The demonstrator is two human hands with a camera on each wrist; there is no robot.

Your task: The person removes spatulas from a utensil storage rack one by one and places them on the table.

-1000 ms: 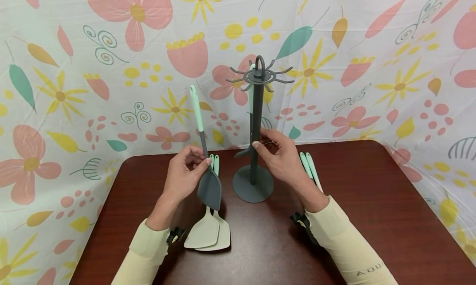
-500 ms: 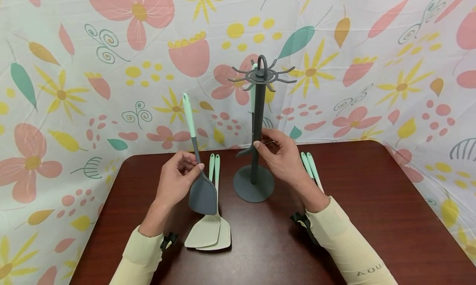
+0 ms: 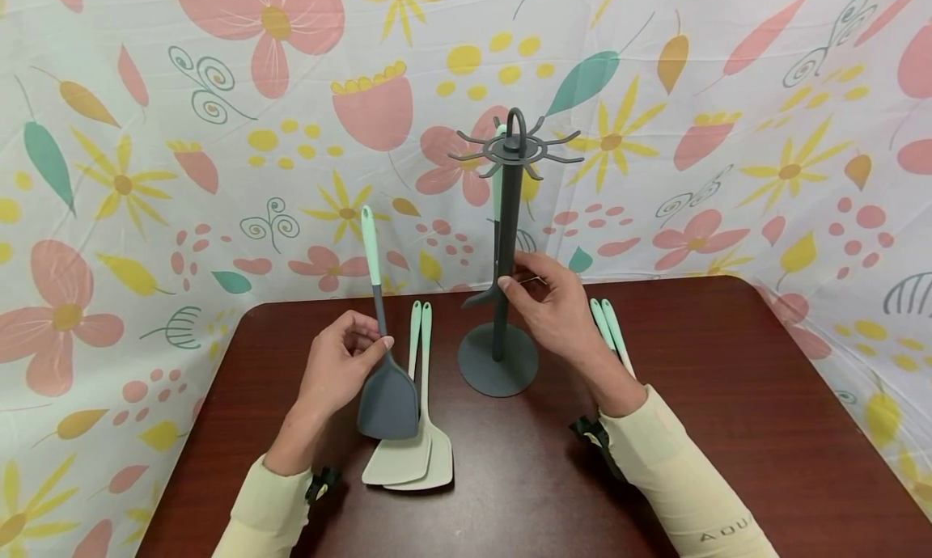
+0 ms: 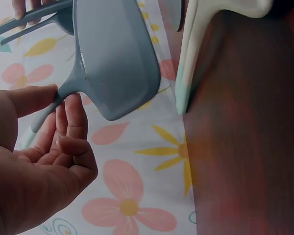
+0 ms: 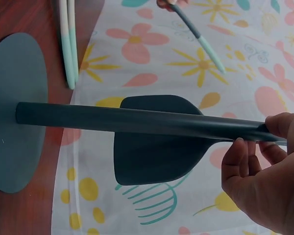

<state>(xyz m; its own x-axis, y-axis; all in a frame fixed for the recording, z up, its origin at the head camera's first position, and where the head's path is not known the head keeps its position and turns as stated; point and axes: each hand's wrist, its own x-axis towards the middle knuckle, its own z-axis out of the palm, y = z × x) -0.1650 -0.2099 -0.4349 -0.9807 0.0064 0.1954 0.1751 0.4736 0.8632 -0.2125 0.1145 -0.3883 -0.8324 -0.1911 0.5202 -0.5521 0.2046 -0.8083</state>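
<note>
My left hand [image 3: 336, 368] pinches the grey shaft of a turner [image 3: 389, 404] just above its blade. The turner is upright, mint handle at the top, its blade in front of two cream turners [image 3: 399, 462] that lie overlapped on the table. My right hand [image 3: 552, 309] grips the pole of a dark grey utensil stand [image 3: 509, 234] between thumb and fingers. The stand is upright, with a round base and a ring of hooks. Behind its pole hangs another grey turner [image 5: 159, 164] with a mint handle, partly hidden in the head view; its blade shows in the right wrist view.
More mint-handled utensils [image 3: 612, 323] lie right of the stand, mostly hidden under my right forearm. A floral cloth [image 3: 277, 162] hangs behind the far edge of the dark brown table [image 3: 728, 380].
My left hand has moved left and down with the grey turner, whose blade now faces the camera more squarely. My right hand and the stand have stayed put.
</note>
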